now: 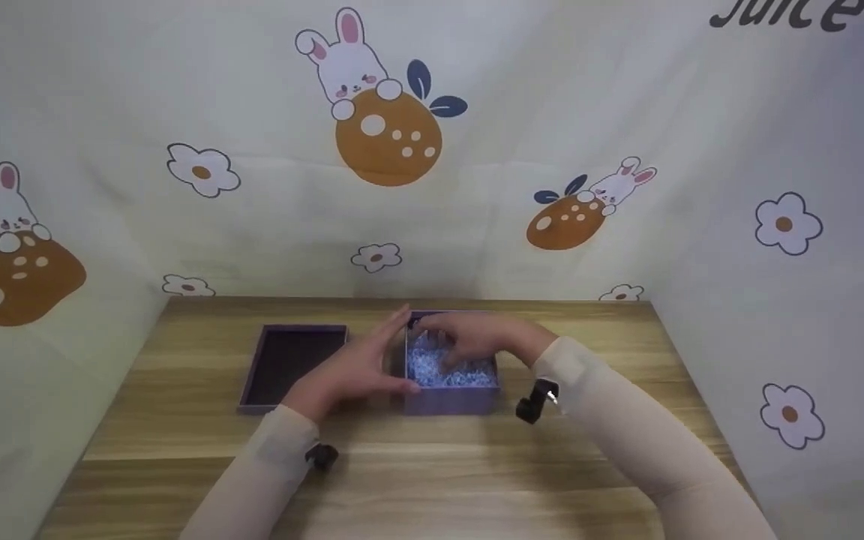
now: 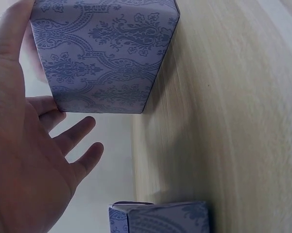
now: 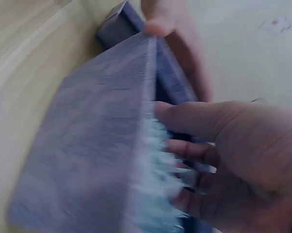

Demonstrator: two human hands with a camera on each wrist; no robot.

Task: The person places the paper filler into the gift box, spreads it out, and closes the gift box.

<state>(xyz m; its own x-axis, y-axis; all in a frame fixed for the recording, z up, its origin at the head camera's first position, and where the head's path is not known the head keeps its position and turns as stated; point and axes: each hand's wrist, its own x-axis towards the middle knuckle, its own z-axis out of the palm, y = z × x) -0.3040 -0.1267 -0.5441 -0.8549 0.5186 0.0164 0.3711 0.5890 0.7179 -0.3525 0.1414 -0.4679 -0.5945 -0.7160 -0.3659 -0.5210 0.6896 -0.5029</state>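
Note:
A purple patterned box (image 1: 452,400) stands on the table, holding pale blue shredded paper (image 1: 432,367). My left hand (image 1: 357,367) lies along the box's left side, its thumb at the near corner and its fingers spread toward the far corner. In the left wrist view, the box wall (image 2: 104,58) shows a damask print. My right hand (image 1: 469,334) reaches into the box from the right. Its loosely bent fingers (image 3: 192,148) touch the shredded paper (image 3: 158,189), with some shreds sticking up among them. Blur hides whether any are pinched.
Left of the box lies a matching lid (image 1: 252,367), its dark inside facing up, partly covered by my left hand. The wooden table (image 1: 432,472) extends toward me. A printed cloth (image 1: 267,225) with rabbits and flowers surrounds the table at the back and sides.

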